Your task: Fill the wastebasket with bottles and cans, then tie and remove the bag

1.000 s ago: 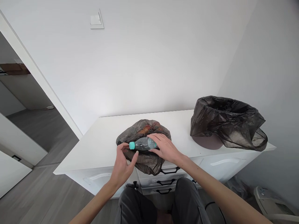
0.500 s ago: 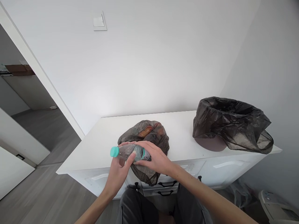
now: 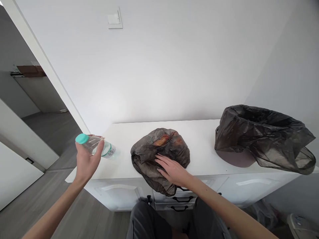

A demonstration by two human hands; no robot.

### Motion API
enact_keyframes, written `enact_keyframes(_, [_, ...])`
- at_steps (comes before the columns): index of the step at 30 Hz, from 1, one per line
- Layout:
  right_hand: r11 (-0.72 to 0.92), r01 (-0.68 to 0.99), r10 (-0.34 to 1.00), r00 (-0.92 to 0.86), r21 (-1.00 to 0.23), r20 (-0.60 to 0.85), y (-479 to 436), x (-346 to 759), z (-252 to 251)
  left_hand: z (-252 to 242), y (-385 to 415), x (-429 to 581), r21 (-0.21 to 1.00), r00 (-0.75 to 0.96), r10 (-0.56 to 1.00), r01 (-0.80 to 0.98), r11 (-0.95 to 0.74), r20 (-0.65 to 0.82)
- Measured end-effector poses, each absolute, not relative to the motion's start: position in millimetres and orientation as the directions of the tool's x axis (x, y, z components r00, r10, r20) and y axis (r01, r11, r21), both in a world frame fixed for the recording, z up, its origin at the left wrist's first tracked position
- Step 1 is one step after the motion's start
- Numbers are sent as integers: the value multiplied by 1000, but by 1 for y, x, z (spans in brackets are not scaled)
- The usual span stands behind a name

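Observation:
My left hand is wrapped round a clear plastic bottle with a teal cap, held tilted above the left end of the white cabinet top. The bottle's label is partly visible. In the middle of the top lies a dark, see-through plastic bag, with orange and reddish things showing through it. On its front side rests my right hand, fingers stretched out and slightly apart, touching the film.
A brownish bin lined with a black bag stands on the right of the cabinet. A light switch is on the wall. Black drawer handles face me. An open doorway lies to the left.
The bottle has moved left in my left hand, away from the dark bag. My right hand has let go of the bottle and come down onto the bag.

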State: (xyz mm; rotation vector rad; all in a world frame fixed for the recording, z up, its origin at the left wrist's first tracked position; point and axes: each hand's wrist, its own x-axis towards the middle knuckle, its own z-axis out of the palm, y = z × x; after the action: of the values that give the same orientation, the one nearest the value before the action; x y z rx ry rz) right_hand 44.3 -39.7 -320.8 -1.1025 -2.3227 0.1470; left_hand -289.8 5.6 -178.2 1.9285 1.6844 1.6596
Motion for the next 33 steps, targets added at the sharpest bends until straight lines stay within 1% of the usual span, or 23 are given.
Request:
enact_keyframes(2, [608,698,790,-489,-378,368,-33,44,-323,-183,32,-303,618,-179,774,720,-318,607])
enact_keyframes(5, [551,710,834,-456,-439,311,-27,42,-326,-187,70,-318,599,-155,824,759,-253,545])
enact_keyframes(8, [535,711,845,-437,-456,309,-26,41,-327,-187,102,-326,597,-153,853,774,-211,499])
enact_keyframes(11, [533,713,845,-425,-456,323,-26,40,-327,-188,124,-328,639,-176,869,745,-190,463])
enact_keyframes(16, [531,716,847,-423,-454,323,-27,39,-324,-192,132,-322,714,-178,897,675,-188,404])
enact_keyframes(19, [534,713,844,-423,-455,329,-27,39,-323,-197,127,-321,718,-181,915,680,-149,361])
enact_keyframes(22, [525,715,850,-416,-462,323,-28,39,-323,-202,114,-322,704,-205,899,695,-144,387])
enact_keyframes(24, [509,716,860,-402,-478,314,-28,40,-324,-204,99,-321,661,-199,868,729,-179,455])
enact_keyframes(25, [501,714,865,-395,-489,308,-28,40,-325,-205,90,-319,617,-177,846,759,-207,502])
enact_keyframes(28, [479,706,878,-373,-521,300,-28,42,-326,-209,56,-309,421,-67,724,848,-321,687])
enact_keyframes(30, [471,698,882,-362,-539,302,-29,43,-326,-214,32,-299,306,11,620,863,-403,784])
enact_keyframes(31, [468,692,883,-355,-549,305,-29,44,-325,-217,21,-292,269,66,597,849,-455,800])
enact_keyframes(32, [467,685,884,-350,-559,309,-30,45,-325,-221,11,-286,248,153,609,817,-521,779])
enact_keyframes(33, [465,677,885,-347,-571,311,-30,45,-324,-225,1,-278,245,267,641,766,-595,720])
